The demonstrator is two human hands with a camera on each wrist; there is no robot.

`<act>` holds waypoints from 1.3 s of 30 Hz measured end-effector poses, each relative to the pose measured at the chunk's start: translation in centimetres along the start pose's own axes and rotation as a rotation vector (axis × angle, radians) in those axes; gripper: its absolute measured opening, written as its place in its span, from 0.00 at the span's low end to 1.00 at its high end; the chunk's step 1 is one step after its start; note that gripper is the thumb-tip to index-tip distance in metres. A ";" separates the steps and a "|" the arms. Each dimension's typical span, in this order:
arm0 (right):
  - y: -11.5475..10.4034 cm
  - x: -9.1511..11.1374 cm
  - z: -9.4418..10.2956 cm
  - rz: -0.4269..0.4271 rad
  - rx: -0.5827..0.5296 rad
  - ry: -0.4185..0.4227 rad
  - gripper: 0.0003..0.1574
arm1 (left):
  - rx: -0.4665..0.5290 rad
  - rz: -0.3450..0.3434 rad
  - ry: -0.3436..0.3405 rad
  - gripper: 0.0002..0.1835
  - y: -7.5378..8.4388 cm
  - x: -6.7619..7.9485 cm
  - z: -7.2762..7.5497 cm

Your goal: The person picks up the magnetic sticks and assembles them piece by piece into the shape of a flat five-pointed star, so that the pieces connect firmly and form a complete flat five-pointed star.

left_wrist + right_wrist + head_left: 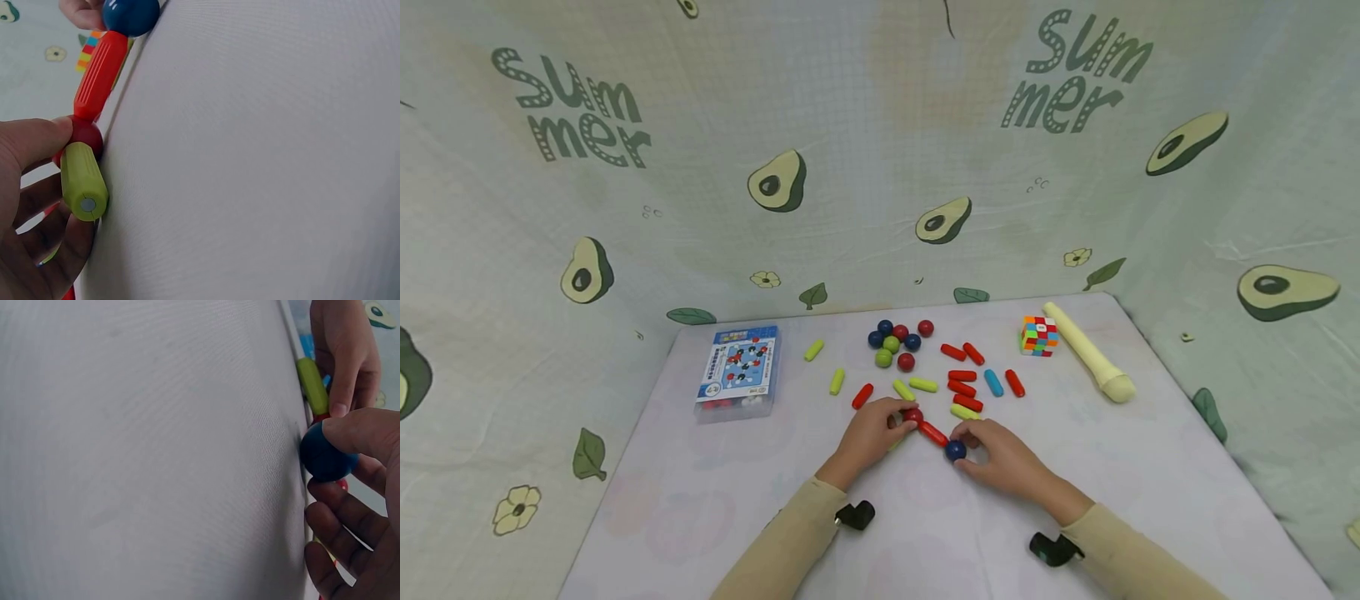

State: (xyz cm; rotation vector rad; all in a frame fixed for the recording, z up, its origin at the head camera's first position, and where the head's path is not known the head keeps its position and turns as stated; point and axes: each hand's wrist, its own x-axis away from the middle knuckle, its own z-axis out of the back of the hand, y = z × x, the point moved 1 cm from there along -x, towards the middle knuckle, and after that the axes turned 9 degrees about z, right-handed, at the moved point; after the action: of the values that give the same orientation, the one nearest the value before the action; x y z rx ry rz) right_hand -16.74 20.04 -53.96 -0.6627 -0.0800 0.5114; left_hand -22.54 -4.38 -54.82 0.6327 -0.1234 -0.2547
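Toward the far left of the white-covered table you have a clear plastic box, its blue-and-white label printed with a ball-and-stick model; what shows at its near edge looks red and white, though it is too small to be sure. Toward the far right you see a multicoloured puzzle cube, and just beside it a pale yellow club, lying aslant with its thicker, rounded end toward you. Behind everything hangs a pale green cloth printed with avocados, leaves, flowers and the word "Summer" twice.
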 end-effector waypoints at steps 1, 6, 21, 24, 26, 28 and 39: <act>0.0 0.0 0.0 0.003 -0.002 0.000 0.22 | 0.000 -0.005 0.003 0.21 0.0 0.0 0.0; 0.2 0.1 -0.1 0.006 -0.001 -0.007 0.22 | 0.010 -0.017 0.015 0.21 0.1 0.0 0.0; -0.1 -0.1 -0.1 -0.015 -0.037 0.001 0.23 | 0.022 0.025 0.027 0.22 0.1 0.1 -0.2; -0.4 -0.4 -0.2 -0.020 -0.070 0.028 0.23 | 0.019 0.022 0.032 0.22 0.1 0.0 -0.3; -0.7 -0.7 -0.3 -0.027 -0.086 0.046 0.23 | 0.016 0.017 0.034 0.22 0.1 0.0 -0.3; -0.9 -1.1 -0.5 -0.042 -0.095 0.062 0.24 | 0.015 0.014 0.033 0.22 0.1 0.0 -0.3; -1.5 -3.7 -1.1 -0.090 -0.117 0.090 0.22 | 0.042 0.041 0.017 0.23 -0.3 0.0 -0.4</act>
State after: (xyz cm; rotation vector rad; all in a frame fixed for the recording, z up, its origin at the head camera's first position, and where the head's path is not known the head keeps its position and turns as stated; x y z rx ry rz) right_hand -19.11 16.60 -53.58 -0.7926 -0.0549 0.3916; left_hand -22.51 -4.38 -55.35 0.6732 -0.1255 -0.2076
